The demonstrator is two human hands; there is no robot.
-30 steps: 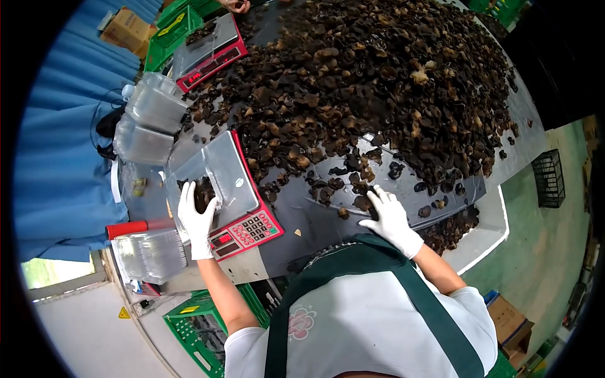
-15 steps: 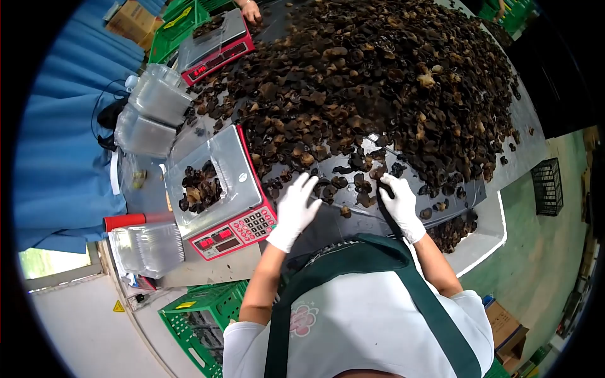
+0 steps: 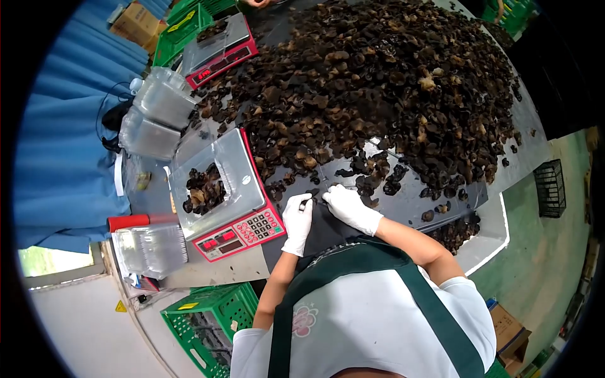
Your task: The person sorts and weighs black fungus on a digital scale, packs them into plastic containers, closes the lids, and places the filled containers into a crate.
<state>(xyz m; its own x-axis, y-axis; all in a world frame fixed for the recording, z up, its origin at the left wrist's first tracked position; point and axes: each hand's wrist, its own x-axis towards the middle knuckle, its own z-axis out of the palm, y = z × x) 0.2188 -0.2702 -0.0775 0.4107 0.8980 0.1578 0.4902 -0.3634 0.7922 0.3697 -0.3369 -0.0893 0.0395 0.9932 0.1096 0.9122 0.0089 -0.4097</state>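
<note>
My left hand (image 3: 297, 222), in a white glove, is closed just right of the near scale, with a small dark wood ear mushroom piece (image 3: 305, 203) showing at its fingertips. Close beside it, my gloved right hand (image 3: 351, 209) has its fingers drawn together over the dark table top; what they pinch, if anything, is too small to make out. A large heap of wood ear mushrooms (image 3: 378, 88) spreads beyond both hands. On the red-edged scale (image 3: 242, 189) sits a clear plastic tray (image 3: 220, 160) with wood ear mushrooms (image 3: 205, 191) in it.
Stacked clear trays (image 3: 151, 242) stand left of the scale, with more trays (image 3: 165, 97) behind. A second scale (image 3: 220, 53) is farther back, near another person's hand (image 3: 257, 3). A white bin (image 3: 495, 236) sits at the right edge, a green crate (image 3: 208, 321) below left.
My right hand has moved left, close to my left hand, and its fingers have drawn together. My left hand has lowered slightly and closed. The other person's hand has moved up toward the frame edge.
</note>
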